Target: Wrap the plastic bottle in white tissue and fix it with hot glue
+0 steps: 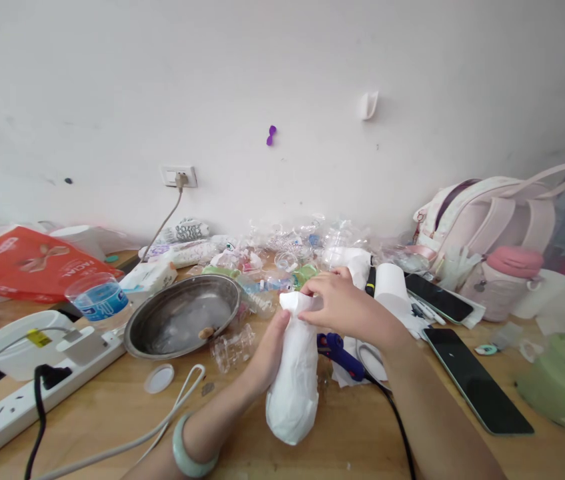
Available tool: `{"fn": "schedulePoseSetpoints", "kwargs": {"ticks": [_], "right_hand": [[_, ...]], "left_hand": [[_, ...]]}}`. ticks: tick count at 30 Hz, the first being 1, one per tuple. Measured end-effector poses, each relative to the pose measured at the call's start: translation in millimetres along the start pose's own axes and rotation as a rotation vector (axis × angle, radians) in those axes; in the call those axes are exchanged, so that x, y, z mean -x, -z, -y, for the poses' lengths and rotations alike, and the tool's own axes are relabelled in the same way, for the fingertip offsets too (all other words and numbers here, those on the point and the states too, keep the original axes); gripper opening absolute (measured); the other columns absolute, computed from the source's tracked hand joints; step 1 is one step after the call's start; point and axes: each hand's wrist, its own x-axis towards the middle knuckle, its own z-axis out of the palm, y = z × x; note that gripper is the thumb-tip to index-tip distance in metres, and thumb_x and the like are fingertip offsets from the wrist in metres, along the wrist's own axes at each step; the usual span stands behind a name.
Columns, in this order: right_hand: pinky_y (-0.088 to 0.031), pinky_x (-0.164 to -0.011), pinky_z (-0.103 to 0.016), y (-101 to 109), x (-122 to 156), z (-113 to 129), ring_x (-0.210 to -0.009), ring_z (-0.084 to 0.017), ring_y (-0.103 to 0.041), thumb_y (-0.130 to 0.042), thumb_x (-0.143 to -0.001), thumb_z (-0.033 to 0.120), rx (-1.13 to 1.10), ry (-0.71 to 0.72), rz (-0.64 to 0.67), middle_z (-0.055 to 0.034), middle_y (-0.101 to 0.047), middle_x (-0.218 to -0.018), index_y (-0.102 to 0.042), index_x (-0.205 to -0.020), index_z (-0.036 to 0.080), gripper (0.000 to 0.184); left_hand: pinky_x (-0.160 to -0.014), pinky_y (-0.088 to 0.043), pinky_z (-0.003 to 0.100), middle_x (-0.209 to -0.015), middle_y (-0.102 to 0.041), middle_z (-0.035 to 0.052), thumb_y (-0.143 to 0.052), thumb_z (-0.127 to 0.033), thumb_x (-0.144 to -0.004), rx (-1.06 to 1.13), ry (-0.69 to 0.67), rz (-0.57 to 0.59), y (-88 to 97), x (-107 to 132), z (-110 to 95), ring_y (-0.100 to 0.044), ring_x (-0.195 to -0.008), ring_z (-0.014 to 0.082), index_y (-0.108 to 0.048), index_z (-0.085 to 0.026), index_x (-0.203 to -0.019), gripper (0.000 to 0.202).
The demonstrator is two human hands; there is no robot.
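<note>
A white bottle-shaped object (293, 387), its surface wrinkled like wrapped paper or tissue, is tilted with its rounded end towards me. My left hand (268, 353) grips it along the left side, the thumb pressed near its neck. At the narrow top end, the fingers of my right hand (335, 301) are closed around the rim from the right. Part of the neck is hidden behind those fingers. Just right of the white object lies a blue glue gun (345, 359) with a black cord, beneath my right forearm.
A metal basin (182, 317) sits on the wooden table (242, 440) at left, near a white power strip (27, 407) and cables. Crumpled clear plastic (307, 233) lines the wall. At right are a tissue roll (391, 283), two phones (475, 377), a green container (562, 380) and a backpack (492, 213).
</note>
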Motion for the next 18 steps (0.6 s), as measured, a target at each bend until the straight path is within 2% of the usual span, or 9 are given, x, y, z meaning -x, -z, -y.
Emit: {"fn": "schedulePoseSetpoints", "kwargs": {"ticks": [3,6,9,12,15,18], "right_hand": [[-0.031,-0.086,-0.039,-4.4,-0.3,2.2,-0.080,-0.021,-0.055,-0.055,-0.071,0.020,0.029,0.030,-0.058,-0.0022,-0.067,-0.076,-0.059,-0.069,0.022,0.004],[-0.032,-0.084,-0.038,-7.4,-0.1,3.5,-0.078,-0.020,-0.054,-0.055,-0.068,0.016,0.044,0.036,-0.112,-0.0011,-0.065,-0.072,-0.056,-0.065,0.021,0.006],[-0.032,-0.084,-0.038,-7.8,0.2,2.9,-0.077,-0.019,-0.052,-0.056,-0.066,0.013,0.028,0.006,-0.131,-0.0007,-0.063,-0.068,-0.054,-0.060,0.020,0.010],[-0.031,-0.086,-0.038,-4.9,1.1,3.2,-0.079,-0.019,-0.053,-0.062,-0.068,0.018,-0.010,-0.017,-0.128,-0.0006,-0.064,-0.069,-0.058,-0.060,0.020,0.010],[-0.028,-0.091,-0.039,1.9,4.7,9.6,-0.077,-0.017,-0.055,-0.058,-0.079,0.024,-0.029,0.026,-0.134,0.0013,-0.064,-0.065,-0.060,-0.058,0.021,0.021],[-0.028,-0.092,-0.040,13.9,16.7,22.0,-0.072,-0.016,-0.056,-0.049,-0.089,0.027,-0.006,0.044,-0.168,0.0019,-0.061,-0.059,-0.059,-0.055,0.021,0.035]], "left_hand": [[-0.079,-0.046,0.033,-0.110,-0.069,0.0098,-0.058,-0.053,-0.074,-0.047,-0.088,-0.003,2.8,-3.8,1.4,-0.060,-0.101,0.0277,-0.063,-0.016,-0.110,0.052],[-0.090,-0.041,0.033,-0.120,-0.064,0.0100,-0.058,-0.051,-0.076,-0.098,-0.155,0.036,5.6,-5.2,1.6,-0.055,-0.111,0.0273,-0.060,-0.016,-0.114,0.052],[-0.095,-0.037,0.031,-0.121,-0.063,0.0090,-0.059,-0.046,-0.077,-0.183,-0.183,0.049,8.0,-5.5,2.1,-0.052,-0.115,0.0266,-0.059,-0.016,-0.116,0.049],[-0.093,-0.038,0.032,-0.120,-0.063,0.0082,-0.057,-0.045,-0.079,-0.243,-0.203,0.056,11.7,-6.3,5.5,-0.053,-0.112,0.0275,-0.058,-0.018,-0.118,0.047],[-0.092,-0.038,0.033,-0.120,-0.063,0.0082,-0.057,-0.047,-0.078,-0.294,-0.272,0.022,15.3,-4.5,8.3,-0.053,-0.110,0.0283,-0.059,-0.020,-0.117,0.047],[-0.092,-0.038,0.035,-0.111,-0.066,0.0096,-0.068,-0.047,-0.068,-0.370,-0.384,0.003,18.5,2.7,6.7,-0.055,-0.106,0.0306,-0.063,-0.020,-0.110,0.051]]}}
